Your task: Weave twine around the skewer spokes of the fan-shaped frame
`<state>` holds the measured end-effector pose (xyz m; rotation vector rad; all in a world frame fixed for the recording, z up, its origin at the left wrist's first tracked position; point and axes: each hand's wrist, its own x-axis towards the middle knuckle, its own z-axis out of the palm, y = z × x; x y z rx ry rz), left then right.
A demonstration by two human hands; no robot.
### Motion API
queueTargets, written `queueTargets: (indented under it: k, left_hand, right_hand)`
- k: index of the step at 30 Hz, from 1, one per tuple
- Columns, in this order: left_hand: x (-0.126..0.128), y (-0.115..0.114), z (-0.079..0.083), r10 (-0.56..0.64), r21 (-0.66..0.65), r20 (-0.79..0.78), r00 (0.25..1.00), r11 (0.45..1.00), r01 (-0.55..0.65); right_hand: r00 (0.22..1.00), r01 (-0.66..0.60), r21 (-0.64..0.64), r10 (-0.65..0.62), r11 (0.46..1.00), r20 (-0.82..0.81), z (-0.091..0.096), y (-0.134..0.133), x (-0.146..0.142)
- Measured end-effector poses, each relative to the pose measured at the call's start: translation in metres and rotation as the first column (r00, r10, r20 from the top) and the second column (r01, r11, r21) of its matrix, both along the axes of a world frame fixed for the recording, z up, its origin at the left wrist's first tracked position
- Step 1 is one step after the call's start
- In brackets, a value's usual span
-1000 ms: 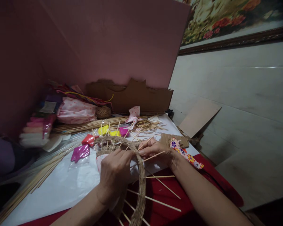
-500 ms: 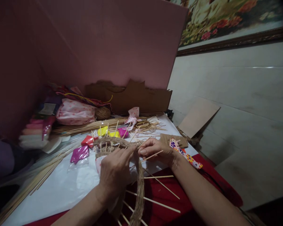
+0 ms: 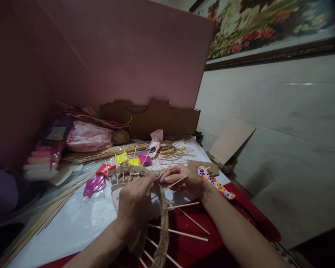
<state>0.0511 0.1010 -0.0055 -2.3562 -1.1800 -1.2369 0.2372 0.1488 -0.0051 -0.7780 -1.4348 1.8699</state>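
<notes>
Painting (image 3: pixel 268 29) shows more now — left hand (image 3: pixel 135 203), right hand (image 3: pixel 185 180) still at twine ring (image 3: pixel 164 216).

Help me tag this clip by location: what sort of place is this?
Likely a craft corner, perhaps in a home: there is a twine ring with thin sticks through it, a ball of twine on the table, and a framed picture overhead.
</notes>
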Motion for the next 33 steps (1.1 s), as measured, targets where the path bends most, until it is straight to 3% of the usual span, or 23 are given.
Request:
queueTargets:
  k: [14,33]
  left_hand:
    - [-0.0028,0.0017,-0.0022,-0.007,0.037,0.028,1.000,0.999,0.006]
    - [-0.0048,0.0023,-0.0081,-0.023,0.013,0.068,0.997,1.000,0.022]
  right_hand:
    - [0.999,0.013,0.009,-0.014,1.000,0.053,-0.0007,0.0005,-0.0015]
    - [0.999,-0.028,-0.024,0.027,0.999,-0.037,0.0016,-0.0052,-0.0036]
